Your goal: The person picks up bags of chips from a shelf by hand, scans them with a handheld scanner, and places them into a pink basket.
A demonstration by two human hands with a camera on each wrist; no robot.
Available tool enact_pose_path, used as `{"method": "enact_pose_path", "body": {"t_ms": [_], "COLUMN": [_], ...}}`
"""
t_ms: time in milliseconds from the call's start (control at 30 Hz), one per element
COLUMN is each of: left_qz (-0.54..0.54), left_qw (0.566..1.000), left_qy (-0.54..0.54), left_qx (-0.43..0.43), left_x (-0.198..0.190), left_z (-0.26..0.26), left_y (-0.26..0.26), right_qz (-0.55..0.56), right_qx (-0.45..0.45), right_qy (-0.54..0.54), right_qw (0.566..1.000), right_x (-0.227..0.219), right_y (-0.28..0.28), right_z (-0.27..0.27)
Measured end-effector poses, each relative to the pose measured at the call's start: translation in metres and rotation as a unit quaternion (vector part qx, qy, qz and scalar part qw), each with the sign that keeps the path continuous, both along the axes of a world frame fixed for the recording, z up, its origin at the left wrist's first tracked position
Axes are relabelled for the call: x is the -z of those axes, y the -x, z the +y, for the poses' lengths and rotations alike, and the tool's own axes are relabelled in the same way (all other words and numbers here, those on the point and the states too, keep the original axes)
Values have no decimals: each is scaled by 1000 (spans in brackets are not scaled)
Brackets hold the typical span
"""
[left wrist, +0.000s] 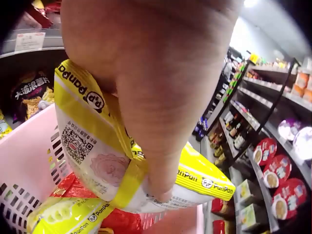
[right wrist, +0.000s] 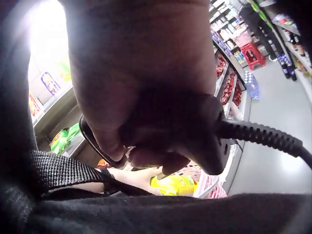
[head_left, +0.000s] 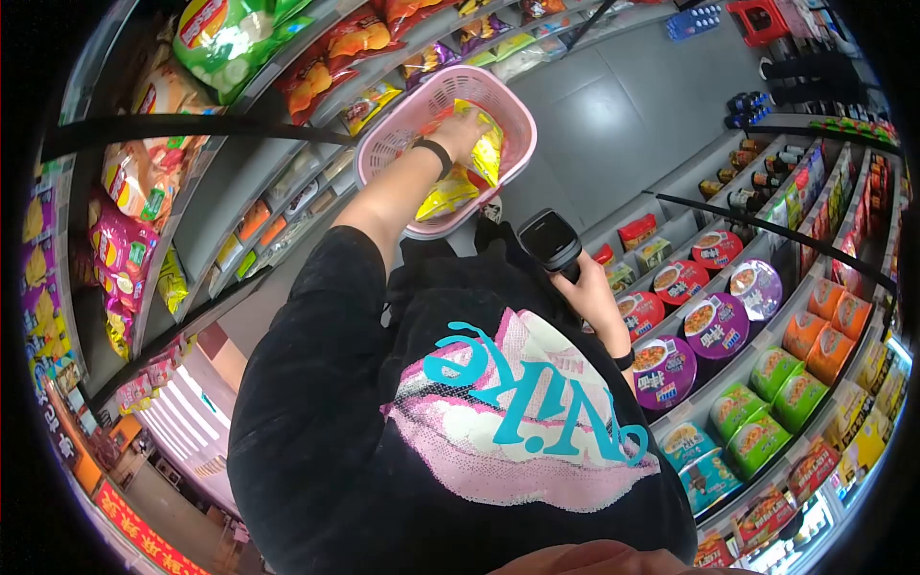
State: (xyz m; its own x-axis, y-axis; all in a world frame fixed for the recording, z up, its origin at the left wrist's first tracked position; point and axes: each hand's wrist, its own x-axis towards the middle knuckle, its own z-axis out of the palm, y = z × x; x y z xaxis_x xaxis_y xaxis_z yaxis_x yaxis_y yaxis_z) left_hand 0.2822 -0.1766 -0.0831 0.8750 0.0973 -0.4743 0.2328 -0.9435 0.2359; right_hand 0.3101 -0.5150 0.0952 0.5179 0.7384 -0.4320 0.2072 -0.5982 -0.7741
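Note:
My left hand grips a yellow-and-white PanPan snack bag over the pink basket. Thumb and palm press into the crinkled bag in the left wrist view. Below it in the basket lie another yellow PanPan bag and a red packet. Close to my body on the right, my right hand holds a black handheld scanner by its handle. A black coiled cord runs from the handle in the right wrist view.
Shelves of chip bags stand along the left, close to the basket. On the right, shelves hold instant noodle bowls and green noodle cups. A red stool and a person in dark trousers are farther down the grey aisle floor.

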Motion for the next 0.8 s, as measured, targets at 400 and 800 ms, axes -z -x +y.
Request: {"method": "enact_pose_path", "body": {"t_ms": [400,800], "left_qz": [-78,-86], "left_qw": [984,994], "left_qy": [-123,64], "left_qx": [107,-28], "left_x": [59,68], "left_z": [-12,-5], "left_y": [-25,27], "right_qz": [8,17], "right_qx": [4,-17], "right_qy": [39,43], "right_qw": [999,999], "right_x": [9,10], "right_y": [-26,-42], "right_z": [-4,11]}}
